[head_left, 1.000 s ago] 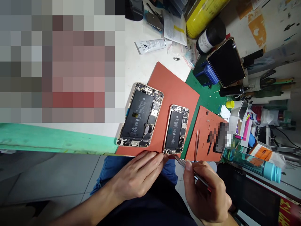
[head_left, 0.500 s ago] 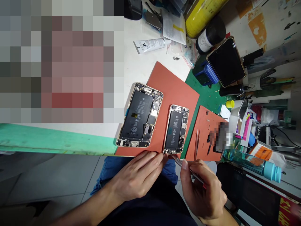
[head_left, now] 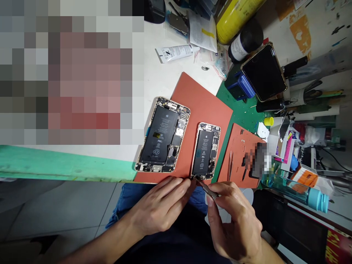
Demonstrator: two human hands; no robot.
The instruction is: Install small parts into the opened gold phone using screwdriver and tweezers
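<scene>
A smaller opened phone [head_left: 204, 150], its black battery and boards bare, lies on a red-brown mat [head_left: 203, 99]. My left hand [head_left: 165, 203] is at its lower left corner, fingers pressed together. The thumb and anything pinched there are hidden. My right hand [head_left: 236, 220] pinches a slim metal tool with a knurled grip [head_left: 209, 191]. Its thin tip points at the same lower edge, close to my left fingertips; whether it touches the phone I cannot tell. A larger opened phone [head_left: 163, 135] lies to the left on the mat's edge.
Tweezers [head_left: 230, 165] and small parts lie on a second red-brown mat [head_left: 233, 146] to the right. Beyond stand a propped phone [head_left: 265, 71], a black bottle [head_left: 246, 40] and a white tube [head_left: 176, 53]. A blue-capped bottle [head_left: 299, 190] lies at the right. The table's green edge [head_left: 68, 165] runs along the front.
My right hand has shifted slightly left, and its fingers have moved closer to the tool's knurled grip. The tool's tip has moved slightly toward the phone's lower left corner. My left hand stays put.
</scene>
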